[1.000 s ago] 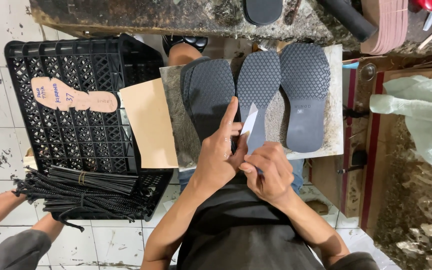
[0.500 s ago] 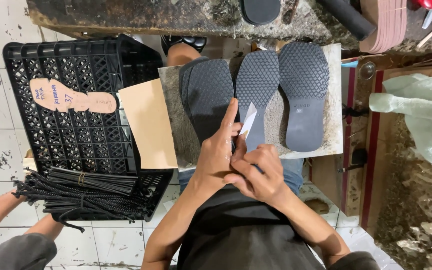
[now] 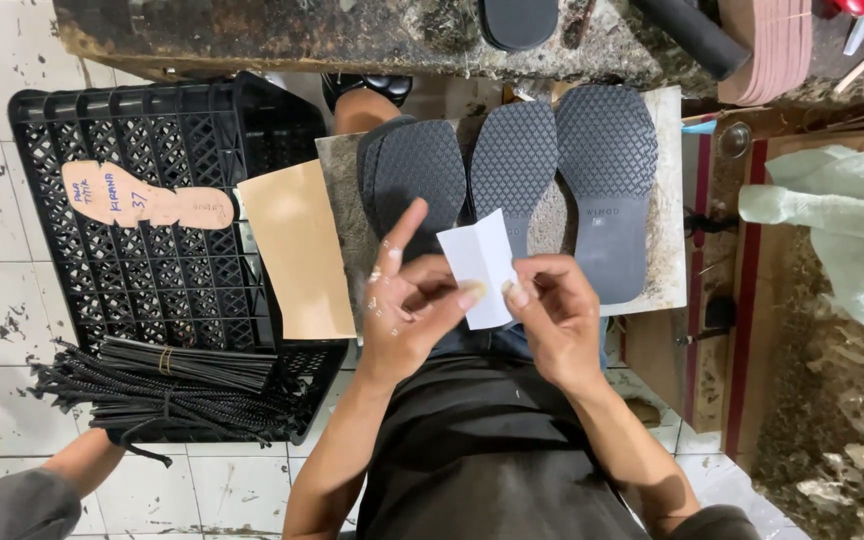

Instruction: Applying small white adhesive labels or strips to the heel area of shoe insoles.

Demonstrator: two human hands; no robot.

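Black crate [image 3: 152, 290], far left. Three dark soles [image 3: 512, 170] on my board [image 3: 662, 270]. My left hand [image 3: 407, 300] and right hand [image 3: 552, 310] each pinch the white paper slip [image 3: 482, 265], held above my lap.

Even, soft daylight, bright and sharp throughout, with faint shadows and slight wide-angle bending at the edges.

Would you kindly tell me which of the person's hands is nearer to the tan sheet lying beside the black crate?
Left. The left hand is just right of the tan sheet; the right hand is farther right, beyond the white paper.
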